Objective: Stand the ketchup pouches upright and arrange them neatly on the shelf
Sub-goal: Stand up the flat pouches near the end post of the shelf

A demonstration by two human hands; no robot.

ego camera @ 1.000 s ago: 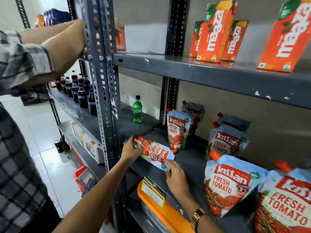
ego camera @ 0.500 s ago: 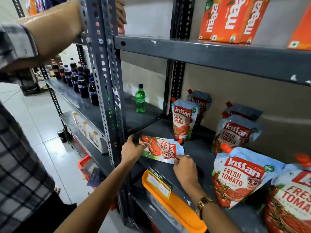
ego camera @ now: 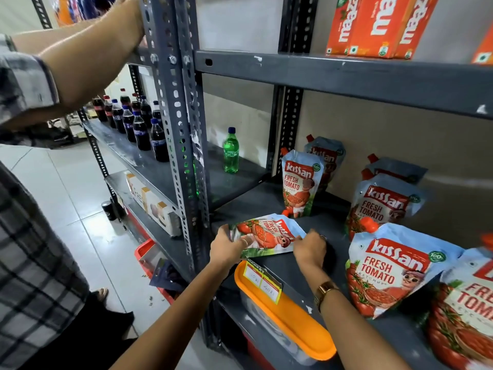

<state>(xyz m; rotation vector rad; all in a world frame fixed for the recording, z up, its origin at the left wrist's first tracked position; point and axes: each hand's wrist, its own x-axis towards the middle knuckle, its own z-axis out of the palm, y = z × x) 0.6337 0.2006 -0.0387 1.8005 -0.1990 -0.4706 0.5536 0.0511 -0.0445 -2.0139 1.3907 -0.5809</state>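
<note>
Holding: both hands on one flat ketchup pouch (ego camera: 266,235) lying on its side at the front left corner of the grey metal shelf (ego camera: 314,265), spout end pointing toward the back.
Left hand (ego camera: 226,249): grip closed over the pouch's bottom end, thumb beneath, fingers curled on the glossy printed face; a ring shows on one finger.
Right hand (ego camera: 309,251): grip pinched on the pouch's near right edge, knuckles up, a gold watch (ego camera: 325,289) on the wrist.
Pouch material: soft, shiny foil-plastic film, pale blue top, red tomato print, creased where it is pressed.
Standing pouches: one slim pouch (ego camera: 300,184) upright just behind the held one, another (ego camera: 326,156) behind it against the back wall; a plump pair (ego camera: 384,206) further right; a large one (ego camera: 386,271) leaning at the front, red cap up; a blurred one (ego camera: 469,311) at the right edge.
Shelf: matte painted steel, scuffed, with perforated angle uprights (ego camera: 176,124).
Price tag (ego camera: 262,280): yellow-bordered paper on the shelf lip.
Below: smooth orange plastic lid (ego camera: 290,319).
Above: orange juice cartons (ego camera: 373,25), boxy card.
Left bay: green bottle (ego camera: 231,152); dark cola bottles (ego camera: 133,121).
Other person: bare forearm (ego camera: 88,52) and checked sleeve reaching to the upper shelf.
</note>
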